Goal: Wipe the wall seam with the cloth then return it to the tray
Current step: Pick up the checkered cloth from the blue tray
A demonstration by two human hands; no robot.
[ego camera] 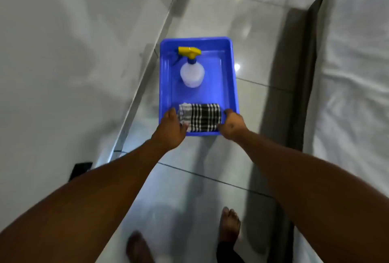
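Note:
A blue plastic tray (230, 77) is held out in front of me above the tiled floor. A folded black-and-white checked cloth (202, 116) lies across its near end. My left hand (170, 129) grips the tray's near left corner, its fingers touching the cloth's left end. At the near right corner, my right hand (232, 125) grips beside the cloth's right end. The pale tiled wall (63, 63) stands to my left, and its seam (139, 94) runs along the base as a shiny strip.
A white spray bottle (192, 72) with a yellow trigger stands in the far half of the tray. A bed with a white sheet (353, 94) runs along the right. A dark flat object (81, 170) sits low by the wall. My bare feet (229, 227) are on the glossy floor.

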